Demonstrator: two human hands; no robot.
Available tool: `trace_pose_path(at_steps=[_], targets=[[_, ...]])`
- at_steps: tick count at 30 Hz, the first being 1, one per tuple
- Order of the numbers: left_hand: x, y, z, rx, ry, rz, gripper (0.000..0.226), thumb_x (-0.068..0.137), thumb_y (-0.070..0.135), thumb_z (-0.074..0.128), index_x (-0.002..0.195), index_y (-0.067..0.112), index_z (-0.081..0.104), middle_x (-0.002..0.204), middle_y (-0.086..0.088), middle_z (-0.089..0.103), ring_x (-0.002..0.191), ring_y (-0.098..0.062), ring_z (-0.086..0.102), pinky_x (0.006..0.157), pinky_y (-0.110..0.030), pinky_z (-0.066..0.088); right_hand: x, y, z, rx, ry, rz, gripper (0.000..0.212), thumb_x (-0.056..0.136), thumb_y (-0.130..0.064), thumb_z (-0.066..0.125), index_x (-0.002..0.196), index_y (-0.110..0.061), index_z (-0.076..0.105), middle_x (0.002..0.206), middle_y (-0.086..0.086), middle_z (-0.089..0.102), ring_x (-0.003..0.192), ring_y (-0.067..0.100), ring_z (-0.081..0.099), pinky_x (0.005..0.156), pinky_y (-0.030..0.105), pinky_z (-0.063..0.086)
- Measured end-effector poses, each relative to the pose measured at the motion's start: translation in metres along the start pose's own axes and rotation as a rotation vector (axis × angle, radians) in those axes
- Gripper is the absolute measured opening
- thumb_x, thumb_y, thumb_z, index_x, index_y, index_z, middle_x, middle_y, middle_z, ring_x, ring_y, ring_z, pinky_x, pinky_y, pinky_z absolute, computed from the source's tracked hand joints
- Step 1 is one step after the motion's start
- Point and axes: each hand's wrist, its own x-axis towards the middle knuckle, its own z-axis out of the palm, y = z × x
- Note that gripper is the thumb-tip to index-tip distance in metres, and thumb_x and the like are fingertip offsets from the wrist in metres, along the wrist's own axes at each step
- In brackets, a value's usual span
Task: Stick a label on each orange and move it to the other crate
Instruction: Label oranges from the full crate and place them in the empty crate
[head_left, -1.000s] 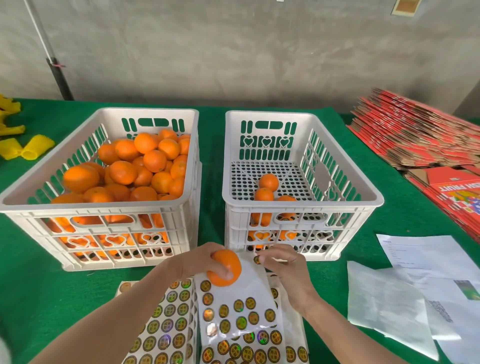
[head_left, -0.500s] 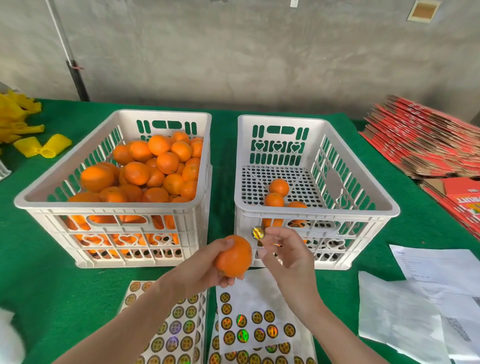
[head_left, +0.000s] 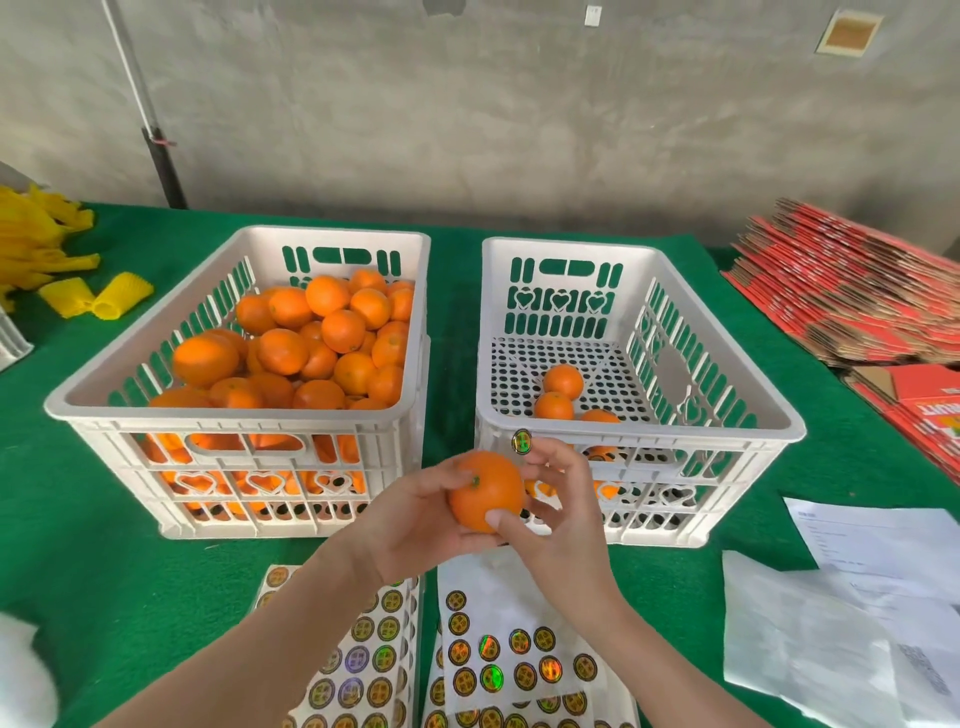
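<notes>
Green-felt counter (head_left: 104, 571), concrete wall behind: orange (head_left: 485, 491) just before the right crate (head_left: 639, 428), cupped in the left hand (head_left: 415, 514). The right hand (head_left: 563, 501) clasps it too, a round label (head_left: 521, 441) on its raised fingertip. Left crate (head_left: 234, 415) heaped with fruit; sticker sheets (head_left: 519, 660) nearest.

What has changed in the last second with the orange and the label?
The left hand raised the round orange from just above the white label sheets. The right hand peeled a round holographic label from a sheet, lifted it on a fingertip beside the orange, and its thumb now touches the fruit. The full white plastic crate and the nearly empty white crate kept their oranges.
</notes>
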Motion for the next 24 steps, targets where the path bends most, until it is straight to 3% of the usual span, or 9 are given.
trace_pose_path(at_steps=[4,7,10,13,19,24], targets=[[0.003,0.003,0.005,-0.082,0.168,0.022,0.065,0.072,0.031,0.076,0.129,0.013,0.051,0.123,-0.021,0.056,0.092,-0.037,0.066,0.066,-0.037,0.058,0.01,-0.009,-0.008,0.239,0.179,0.085,0.035,0.079,0.001,0.07,0.105,-0.018,0.056,0.084,-0.008,0.066,0.084,0.008,0.063,0.075,0.02,0.052],[0.005,0.003,0.008,-0.104,0.228,0.027,0.062,0.076,0.035,0.064,0.132,0.013,0.049,0.122,-0.022,0.054,0.085,-0.035,0.063,0.056,-0.033,0.057,0.011,-0.013,-0.007,0.357,0.151,0.167,0.021,0.08,0.002,0.068,0.093,-0.014,0.06,0.068,-0.004,0.067,0.069,0.007,0.062,0.066,0.016,0.05],[0.006,0.0,0.011,-0.084,0.233,0.041,0.063,0.076,0.037,0.064,0.131,0.009,0.05,0.12,-0.021,0.06,0.086,-0.031,0.068,0.065,-0.037,0.059,0.006,-0.013,0.001,0.278,0.116,0.188,0.019,0.08,0.002,0.068,0.088,-0.015,0.061,0.067,-0.001,0.066,0.07,0.012,0.062,0.067,0.022,0.05],[0.005,-0.002,0.014,-0.054,0.243,0.054,0.065,0.076,0.039,0.063,0.131,0.008,0.05,0.119,-0.02,0.061,0.084,-0.028,0.07,0.064,-0.036,0.059,0.005,-0.013,0.005,0.201,0.157,0.164,0.019,0.08,0.001,0.068,0.085,-0.015,0.062,0.066,0.001,0.066,0.07,0.012,0.061,0.06,0.017,0.049],[0.002,-0.003,0.019,0.051,0.293,0.108,0.06,0.075,0.041,0.064,0.126,0.009,0.053,0.109,-0.019,0.064,0.081,-0.027,0.068,0.06,-0.033,0.057,0.003,-0.012,0.006,-0.001,0.164,0.115,0.022,0.078,0.002,0.068,0.085,-0.017,0.062,0.067,0.005,0.064,0.065,0.003,0.057,0.065,0.007,0.043],[-0.002,-0.003,0.021,0.213,0.348,0.215,0.058,0.072,0.042,0.062,0.121,0.012,0.052,0.102,-0.018,0.06,0.074,-0.024,0.062,0.05,-0.025,0.051,0.006,-0.008,0.001,-0.07,0.082,0.192,0.026,0.076,-0.015,0.075,0.09,-0.027,0.056,0.056,-0.01,0.057,0.056,-0.002,0.053,0.061,0.01,0.041]])
